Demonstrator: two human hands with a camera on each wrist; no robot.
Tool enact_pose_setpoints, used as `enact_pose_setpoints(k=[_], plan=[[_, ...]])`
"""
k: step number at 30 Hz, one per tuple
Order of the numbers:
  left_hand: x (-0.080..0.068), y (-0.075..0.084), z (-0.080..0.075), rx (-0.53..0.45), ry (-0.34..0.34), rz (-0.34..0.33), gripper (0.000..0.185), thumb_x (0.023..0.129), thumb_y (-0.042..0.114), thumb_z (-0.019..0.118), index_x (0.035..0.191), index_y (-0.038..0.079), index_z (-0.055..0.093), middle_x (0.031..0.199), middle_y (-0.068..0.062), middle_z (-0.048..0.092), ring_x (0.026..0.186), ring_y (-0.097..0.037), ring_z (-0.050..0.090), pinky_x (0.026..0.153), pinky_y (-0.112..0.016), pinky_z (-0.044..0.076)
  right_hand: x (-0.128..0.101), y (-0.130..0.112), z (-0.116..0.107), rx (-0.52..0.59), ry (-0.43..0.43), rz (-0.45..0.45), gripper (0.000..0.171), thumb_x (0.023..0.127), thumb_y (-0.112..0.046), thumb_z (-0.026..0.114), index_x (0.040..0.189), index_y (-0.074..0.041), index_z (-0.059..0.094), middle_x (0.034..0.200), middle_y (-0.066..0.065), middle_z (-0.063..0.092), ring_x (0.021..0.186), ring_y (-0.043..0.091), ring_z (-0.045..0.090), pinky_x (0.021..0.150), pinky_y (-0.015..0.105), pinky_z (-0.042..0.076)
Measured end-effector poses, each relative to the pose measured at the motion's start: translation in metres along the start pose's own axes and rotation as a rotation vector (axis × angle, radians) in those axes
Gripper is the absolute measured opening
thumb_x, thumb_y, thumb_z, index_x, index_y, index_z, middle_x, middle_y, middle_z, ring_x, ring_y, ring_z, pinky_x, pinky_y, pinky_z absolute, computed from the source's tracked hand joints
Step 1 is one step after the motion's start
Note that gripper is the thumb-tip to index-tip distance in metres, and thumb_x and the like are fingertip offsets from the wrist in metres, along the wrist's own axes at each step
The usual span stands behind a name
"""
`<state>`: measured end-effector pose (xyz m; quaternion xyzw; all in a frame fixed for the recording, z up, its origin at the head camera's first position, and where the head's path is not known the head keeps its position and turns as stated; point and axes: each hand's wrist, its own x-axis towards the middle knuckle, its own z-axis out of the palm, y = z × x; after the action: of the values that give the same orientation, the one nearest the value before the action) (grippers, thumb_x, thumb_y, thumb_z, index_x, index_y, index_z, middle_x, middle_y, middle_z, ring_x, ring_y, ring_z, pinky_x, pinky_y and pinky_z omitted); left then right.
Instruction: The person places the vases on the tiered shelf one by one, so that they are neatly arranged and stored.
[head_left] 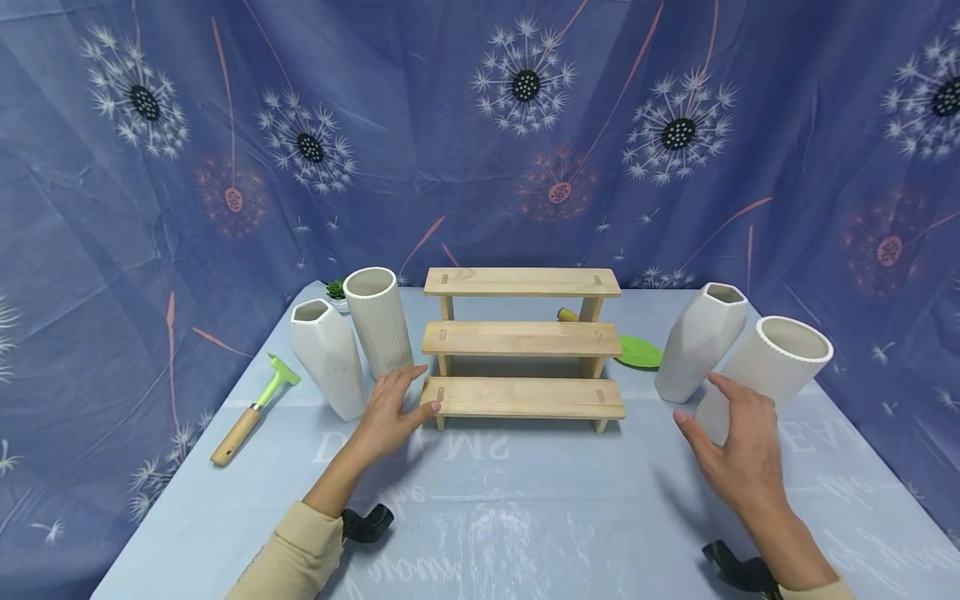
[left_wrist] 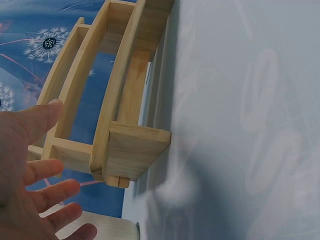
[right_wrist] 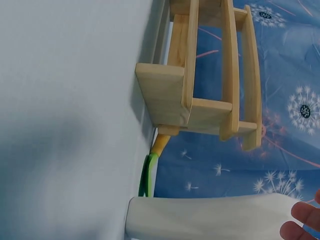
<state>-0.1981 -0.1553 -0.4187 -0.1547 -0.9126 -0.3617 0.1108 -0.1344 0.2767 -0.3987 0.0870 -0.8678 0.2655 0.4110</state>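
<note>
Left hand (head_left: 390,412) fingers are spread, holding nothing, beside the wooden shelf (head_left: 522,340). Right hand (head_left: 738,446) fingers are open around the ribbed vase (head_left: 772,362), not yet gripping. All shelf tiers are unloaded; four vases remain on the counter (head_left: 510,508).

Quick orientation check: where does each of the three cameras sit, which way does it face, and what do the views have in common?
Head: worn high, looking forward and down over the table at the wooden stepped shelf; both forearms, left hand and right hand show.
Left wrist: low at the table, rolled sideways, facing the shelf's left end; open palm and fingers show.
Right wrist: low, rolled sideways, facing the shelf's right end and a white faceted vase; only fingertips show.
Shared: the shelf appears in all three.
</note>
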Motion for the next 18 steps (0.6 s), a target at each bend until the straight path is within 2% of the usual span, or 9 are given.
enact_pose_setpoints(k=[5,8,15,18], plan=[[0.001,-0.003,0.001,-0.046,-0.029,-0.02,0.063,0.084,0.03,0.07,0.138,0.008,0.047,0.137,-0.016,0.047,0.125,-0.033,0.038,0.102,-0.056,0.035,-0.002,0.005,-0.004,0.011,0.046,-0.004,0.071,0.085,-0.053,0.062,0.125,0.005,0.052,0.112,0.03,0.054,0.102,0.045,0.041,0.085,0.049,0.028],[0.001,-0.006,0.002,-0.065,-0.044,-0.023,0.064,0.084,0.03,0.07,0.139,0.009,0.046,0.139,-0.015,0.046,0.123,-0.032,0.037,0.1,-0.056,0.035,-0.004,0.008,-0.006,0.022,0.064,0.005,0.077,0.085,-0.06,0.057,0.124,0.006,0.052,0.112,0.031,0.053,0.103,0.046,0.04,0.088,0.047,0.027],[0.002,-0.008,0.002,-0.131,-0.08,-0.043,0.066,0.084,0.029,0.071,0.14,0.008,0.044,0.14,-0.015,0.042,0.122,-0.031,0.034,0.1,-0.057,0.033,-0.007,0.013,-0.011,0.039,0.109,0.041,0.067,0.083,-0.046,0.067,0.123,0.006,0.053,0.113,0.031,0.053,0.104,0.045,0.039,0.092,0.042,0.027],[0.003,-0.01,0.003,-0.169,-0.098,-0.06,0.066,0.084,0.028,0.07,0.14,0.008,0.043,0.14,-0.015,0.041,0.125,-0.031,0.031,0.102,-0.058,0.031,-0.008,0.015,-0.013,0.036,0.118,0.048,0.069,0.084,-0.048,0.065,0.124,0.007,0.053,0.114,0.032,0.052,0.104,0.046,0.039,0.092,0.04,0.027]])
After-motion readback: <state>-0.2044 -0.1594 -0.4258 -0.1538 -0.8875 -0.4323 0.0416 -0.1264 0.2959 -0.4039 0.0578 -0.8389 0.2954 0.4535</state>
